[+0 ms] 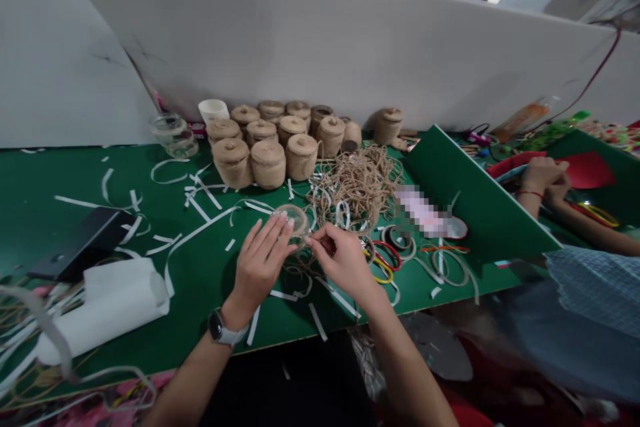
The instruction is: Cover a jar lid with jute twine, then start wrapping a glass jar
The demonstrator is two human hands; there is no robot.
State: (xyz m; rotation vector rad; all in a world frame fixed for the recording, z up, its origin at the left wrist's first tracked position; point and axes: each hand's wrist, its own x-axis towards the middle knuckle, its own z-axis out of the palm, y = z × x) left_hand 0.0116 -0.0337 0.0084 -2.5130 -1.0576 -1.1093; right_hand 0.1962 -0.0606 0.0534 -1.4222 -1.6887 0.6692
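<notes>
A clear round lid or shallow disc [296, 219] with a tan rim lies on the green table in front of me. My left hand [263, 253] rests on its left side, fingers extended and pressing flat on top. At the disc's lower right edge, my right hand [340, 257] pinches something thin, perhaps twine; the fingertips hide most of it. A tangled heap of jute twine [363, 183] lies just beyond my right hand. Several twine-wrapped jars with lids [269, 163] stand behind the disc.
Scissors with red and yellow handles [385, 260] and tape rolls [403, 240] lie right of my hands. White strips litter the table [200, 307]. A white roll [110, 307] is at left, a green divider [480, 207] at right. Beyond it are a co-worker's hands [543, 180].
</notes>
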